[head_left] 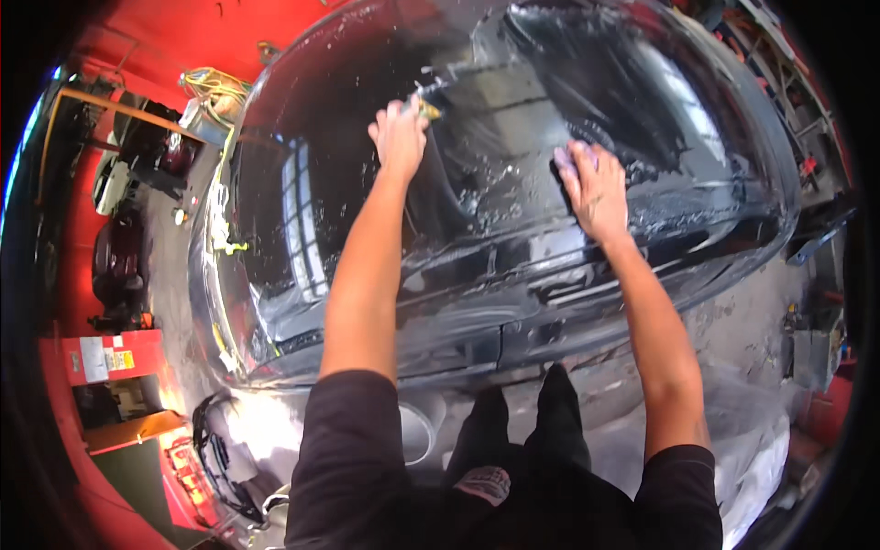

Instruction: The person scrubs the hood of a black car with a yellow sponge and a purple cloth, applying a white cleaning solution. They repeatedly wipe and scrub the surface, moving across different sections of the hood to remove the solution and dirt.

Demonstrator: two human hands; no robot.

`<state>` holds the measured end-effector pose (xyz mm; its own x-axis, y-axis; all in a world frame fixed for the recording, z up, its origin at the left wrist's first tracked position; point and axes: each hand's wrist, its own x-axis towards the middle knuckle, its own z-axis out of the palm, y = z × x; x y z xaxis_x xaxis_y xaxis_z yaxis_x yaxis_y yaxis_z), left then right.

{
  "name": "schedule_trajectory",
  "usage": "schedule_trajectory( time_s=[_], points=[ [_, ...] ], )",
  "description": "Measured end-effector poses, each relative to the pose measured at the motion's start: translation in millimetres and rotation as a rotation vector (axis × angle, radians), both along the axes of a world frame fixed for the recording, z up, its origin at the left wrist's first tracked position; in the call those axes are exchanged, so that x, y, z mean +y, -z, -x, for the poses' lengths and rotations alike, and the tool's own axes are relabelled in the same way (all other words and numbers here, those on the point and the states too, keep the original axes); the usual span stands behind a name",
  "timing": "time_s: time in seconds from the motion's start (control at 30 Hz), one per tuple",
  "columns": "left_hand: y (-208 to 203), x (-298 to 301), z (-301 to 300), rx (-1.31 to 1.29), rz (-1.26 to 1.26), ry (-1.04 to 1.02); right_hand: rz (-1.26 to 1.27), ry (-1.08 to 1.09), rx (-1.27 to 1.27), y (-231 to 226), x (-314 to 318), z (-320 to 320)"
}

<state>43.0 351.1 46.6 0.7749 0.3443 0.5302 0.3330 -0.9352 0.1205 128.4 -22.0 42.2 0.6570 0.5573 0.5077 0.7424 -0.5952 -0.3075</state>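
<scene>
A dark car (513, 302) fills the frame in a red-walled workshop, its glossy body and wet windscreen (513, 137) streaked with suds and reflecting a window, as a person in a black short-sleeved top leans over it from the near side with both arms stretched across the glass. The work in hand appears to be washing the glass, and it would likely go best with overlapping passes, steady flat pressure and both pads kept wet, working from the far edge back toward the body so loosened grime runs down rather than over cleaned areas; the curve of the glass calls for the palms to follow the surface rather than press at one point. The left hand (400, 139) is closed around a small yellow-green sponge (427, 109), only its tip showing beyond the fingers, pressed to the glass left of centre. The right hand (596, 188) lies flat with fingers spread, pressing a purplish cloth or pad (565, 159) against the glass to the right, level with and well apart from the left. Coiled yellow hose (213, 87) lies on the floor beyond the car's left flank.
</scene>
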Motion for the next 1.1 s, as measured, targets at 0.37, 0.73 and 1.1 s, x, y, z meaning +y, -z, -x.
schedule_trajectory(
  time_s=[0.37,0.73,1.1],
  points=[
    [25,-48,176,0.138,0.054,0.301,0.017,0.032,-0.019,12,3,4],
    [21,-44,129,0.115,0.051,0.256,-0.021,0.021,-0.038,18,-7,-2],
    [-13,6,-45,0.152,-0.061,0.120,-0.102,-0.062,-0.047,10,17,4]
  ],
)
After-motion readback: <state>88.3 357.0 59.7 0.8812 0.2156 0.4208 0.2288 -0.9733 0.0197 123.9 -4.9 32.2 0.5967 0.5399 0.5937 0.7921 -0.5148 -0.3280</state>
